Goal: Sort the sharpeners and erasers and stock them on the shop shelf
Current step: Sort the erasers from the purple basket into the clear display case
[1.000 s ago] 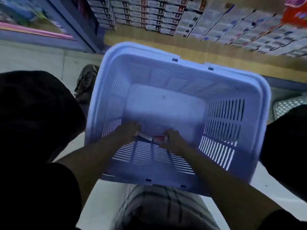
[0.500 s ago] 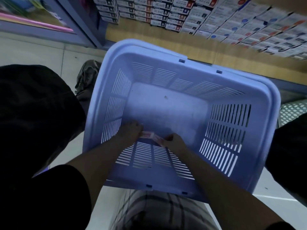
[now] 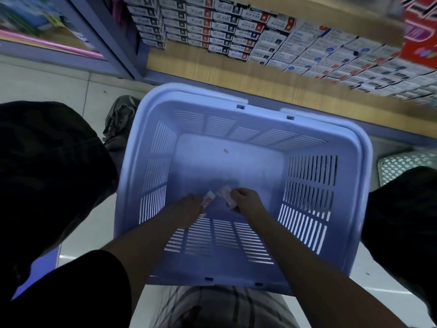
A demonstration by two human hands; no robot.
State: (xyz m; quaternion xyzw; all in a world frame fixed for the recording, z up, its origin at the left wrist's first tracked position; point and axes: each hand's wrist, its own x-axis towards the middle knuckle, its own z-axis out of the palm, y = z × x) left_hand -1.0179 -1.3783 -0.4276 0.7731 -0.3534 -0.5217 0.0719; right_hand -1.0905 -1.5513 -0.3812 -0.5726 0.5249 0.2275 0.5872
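**A:** Where are the hands?

**B:** Both are down inside the lilac basket (image 3: 354, 166), low by its near wall. The left hand (image 3: 189, 207) curls round a small pack (image 3: 207, 199), red and white. The right hand (image 3: 247, 200) pinches a second pack (image 3: 224, 192) just beside it. Both packs are blurred, so I cannot tell eraser from sharpener.

**A:** Anything else in there?

**B:** A tiny scrap (image 3: 226, 151) on the basket floor, well apart from the hands.

**A:** And around it?

**B:** Past the far rim runs the wooden shelf (image 3: 236, 74), with rows of small boxes (image 3: 212, 27) and a red package (image 3: 421, 31) at its right end. A white perforated basket (image 3: 402, 165) sits to the right, partly hidden by a dark shape (image 3: 406, 221). Another dark mass (image 3: 47, 174) fills the left. A shoe (image 3: 120, 119) shows beyond it, near the basket's left corner. Plaid cloth (image 3: 212, 308) lies below the near rim.

**A:** What blocks the view?

**B:** The forearms cross the near slatted wall, and the fingers cover part of each pack.
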